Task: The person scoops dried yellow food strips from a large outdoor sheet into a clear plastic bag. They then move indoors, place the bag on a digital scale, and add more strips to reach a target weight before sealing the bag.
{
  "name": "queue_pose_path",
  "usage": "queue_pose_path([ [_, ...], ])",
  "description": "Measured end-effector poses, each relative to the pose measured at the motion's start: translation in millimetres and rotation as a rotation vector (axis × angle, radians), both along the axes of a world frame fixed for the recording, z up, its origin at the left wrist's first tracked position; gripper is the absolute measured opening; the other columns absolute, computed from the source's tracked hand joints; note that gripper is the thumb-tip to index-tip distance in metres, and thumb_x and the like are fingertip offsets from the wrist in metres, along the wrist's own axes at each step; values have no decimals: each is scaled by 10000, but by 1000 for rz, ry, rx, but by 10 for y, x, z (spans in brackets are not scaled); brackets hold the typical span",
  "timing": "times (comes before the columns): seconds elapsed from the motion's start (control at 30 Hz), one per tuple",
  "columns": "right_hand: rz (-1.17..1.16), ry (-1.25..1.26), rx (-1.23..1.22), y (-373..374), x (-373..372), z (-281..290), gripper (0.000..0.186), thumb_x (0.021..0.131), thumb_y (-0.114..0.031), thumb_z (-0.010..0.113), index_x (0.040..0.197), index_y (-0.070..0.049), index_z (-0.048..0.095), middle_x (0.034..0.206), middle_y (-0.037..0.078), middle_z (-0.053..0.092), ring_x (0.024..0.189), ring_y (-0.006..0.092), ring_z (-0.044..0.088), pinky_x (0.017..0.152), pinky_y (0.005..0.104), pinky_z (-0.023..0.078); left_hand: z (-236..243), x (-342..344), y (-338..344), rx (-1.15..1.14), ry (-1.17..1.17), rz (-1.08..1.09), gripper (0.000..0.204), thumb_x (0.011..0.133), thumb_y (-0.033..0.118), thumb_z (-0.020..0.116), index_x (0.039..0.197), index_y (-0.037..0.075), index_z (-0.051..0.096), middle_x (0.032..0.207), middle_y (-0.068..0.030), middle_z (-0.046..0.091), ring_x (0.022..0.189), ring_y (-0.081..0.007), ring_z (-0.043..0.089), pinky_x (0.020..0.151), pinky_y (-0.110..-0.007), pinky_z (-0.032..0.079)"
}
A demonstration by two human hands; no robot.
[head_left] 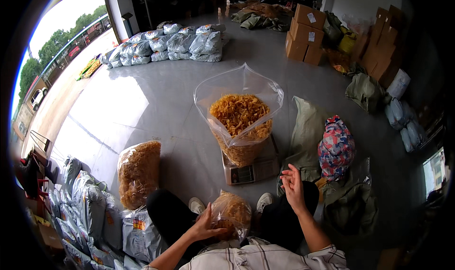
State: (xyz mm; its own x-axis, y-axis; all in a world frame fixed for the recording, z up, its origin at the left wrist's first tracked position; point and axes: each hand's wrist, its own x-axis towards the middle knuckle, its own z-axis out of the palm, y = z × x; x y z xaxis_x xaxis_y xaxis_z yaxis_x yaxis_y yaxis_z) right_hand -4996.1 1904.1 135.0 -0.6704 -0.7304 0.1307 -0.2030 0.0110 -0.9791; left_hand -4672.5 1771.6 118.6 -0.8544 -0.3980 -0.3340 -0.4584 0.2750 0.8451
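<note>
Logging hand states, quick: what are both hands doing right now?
Left hand: against the clear bag between the legs; whether it grips cannot be told.
Right hand: raised, open, fingers loosely bent, nothing visibly held.

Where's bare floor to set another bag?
Free: floor between the left-side clear bag and the scale; also beyond it, up to the stacked grey bags. Crowded: right of the scale, with green sack and patterned bundle; lower left, piled grey parcels; between the legs, where the left hand touches a bag.
</note>
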Motion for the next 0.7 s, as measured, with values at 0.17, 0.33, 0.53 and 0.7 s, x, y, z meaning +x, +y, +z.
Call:
queue_pose_path([
  [0.17, 160, 69, 197, 65, 590, -115, 510, 903, -166, 586, 1338, -19, 362, 1226, 150, 482, 1145, 228, 475, 893, 329, 436, -114, -70, 296, -478, -124, 23, 989, 736, 281, 722, 1445, -13, 99, 1451, -275, 227, 1357, -401, 227, 1085, -480, 205],
  [0.33, 426, 144, 395, 150, 1175, -396, 853, 784, -420, 708, 1389, -10, 268, 1414, 260, 242, 1341, 362, 240, 1092, 426, 228, -125, 111, 224, -895, -300, 36, 651, 783, 309, 666, 1275, -49, 436, 1176, -209, 563, 1264, -422, 379, 1076, -611, 75],
  [0.53, 638, 197, 553, 256, 1617, -378, 979, 740, -383, 751, 1433, -20, 162, 1459, 334, 42, 1376, 440, 122, 1104, 452, 206, -34, 139, 215, -577, -279, -11, 288, 756, 232, 676, 957, 31, 632, 881, -176, 644, 941, -358, 600, 904, -466, 420],
  [0.7, 475, 217, 498, 338, 1557, -626, 831, 775, -178, 681, 1419, 0, 186, 1439, 355, 98, 1353, 450, 192, 1101, 423, 229, -158, 97, 218, -608, -160, 109, 118, 776, 160, 627, 797, 44, 633, 714, -185, 623, 689, -379, 616, 601, -445, 489],
])
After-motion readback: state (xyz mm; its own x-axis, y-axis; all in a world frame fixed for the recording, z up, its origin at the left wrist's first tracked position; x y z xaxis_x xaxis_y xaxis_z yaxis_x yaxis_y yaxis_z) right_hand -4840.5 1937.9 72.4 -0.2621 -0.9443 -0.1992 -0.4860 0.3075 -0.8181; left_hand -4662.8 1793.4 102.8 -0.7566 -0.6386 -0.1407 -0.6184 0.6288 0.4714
